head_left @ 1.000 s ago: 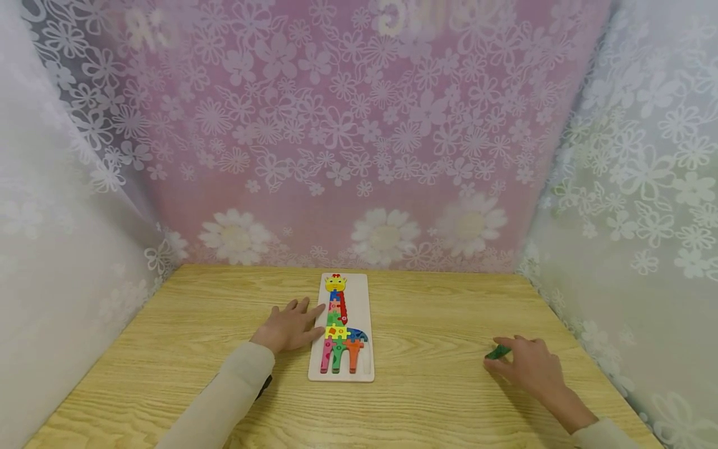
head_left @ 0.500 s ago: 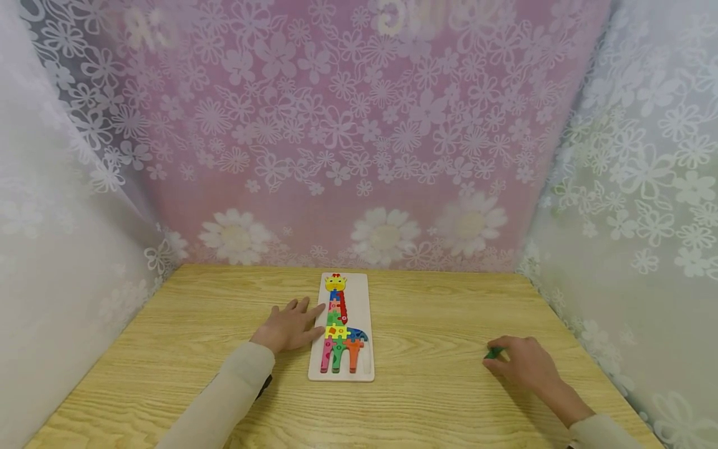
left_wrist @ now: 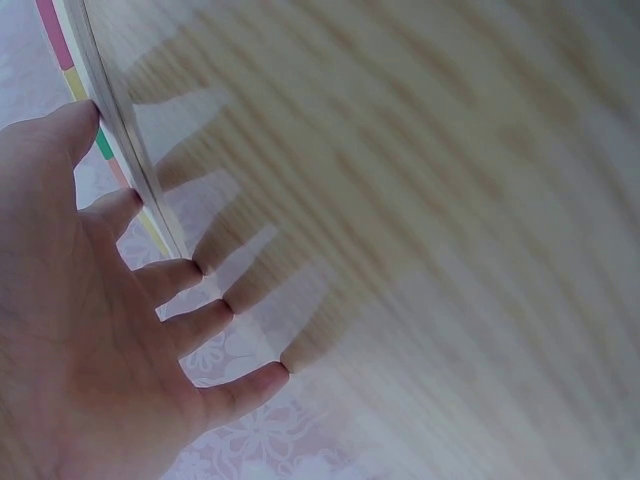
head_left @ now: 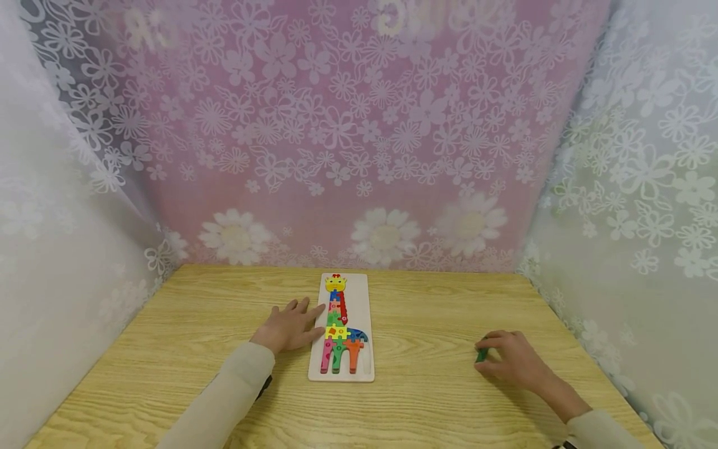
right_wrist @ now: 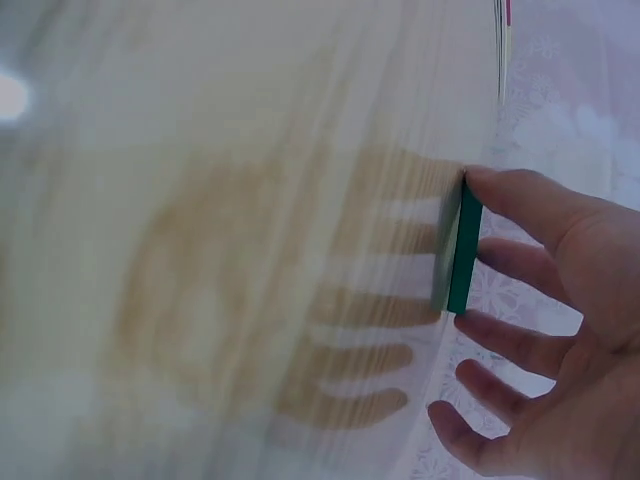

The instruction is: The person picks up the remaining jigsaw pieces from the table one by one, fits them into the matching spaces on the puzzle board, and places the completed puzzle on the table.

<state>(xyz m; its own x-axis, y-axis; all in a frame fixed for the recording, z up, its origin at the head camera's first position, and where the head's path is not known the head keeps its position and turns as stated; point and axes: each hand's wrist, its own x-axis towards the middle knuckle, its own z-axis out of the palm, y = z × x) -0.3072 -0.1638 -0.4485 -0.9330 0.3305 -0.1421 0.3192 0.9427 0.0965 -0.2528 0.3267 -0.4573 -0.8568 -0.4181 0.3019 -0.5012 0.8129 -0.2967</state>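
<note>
A giraffe puzzle board [head_left: 359, 293], pale with several bright pieces set in it, lies in the middle of the table in the head view. My left hand [head_left: 287, 325] spreads its fingers on the wood at the board's left side. In the left wrist view, the thumb and forefinger of that left hand [left_wrist: 90, 310] touch the board's edge [left_wrist: 135, 165]. Off to the right, my right hand [head_left: 518, 362] pinches a green puzzle piece [head_left: 482, 355] between thumb and fingers. The right wrist view shows this green piece [right_wrist: 467, 245] flat at the tabletop, its ends between the thumb and a finger.
Beside the orange leg piece [head_left: 353, 355], a pale leg-shaped recess [head_left: 367, 360] shows in the board. The wooden table [head_left: 426, 399] ends at a pink flowered curtain [head_left: 359, 156] behind, with pale flowered curtains on both sides.
My right hand has shifted slightly left with the green puzzle piece, which has turned from a slant to nearly straight away from me. The left hand and the board stay still.
</note>
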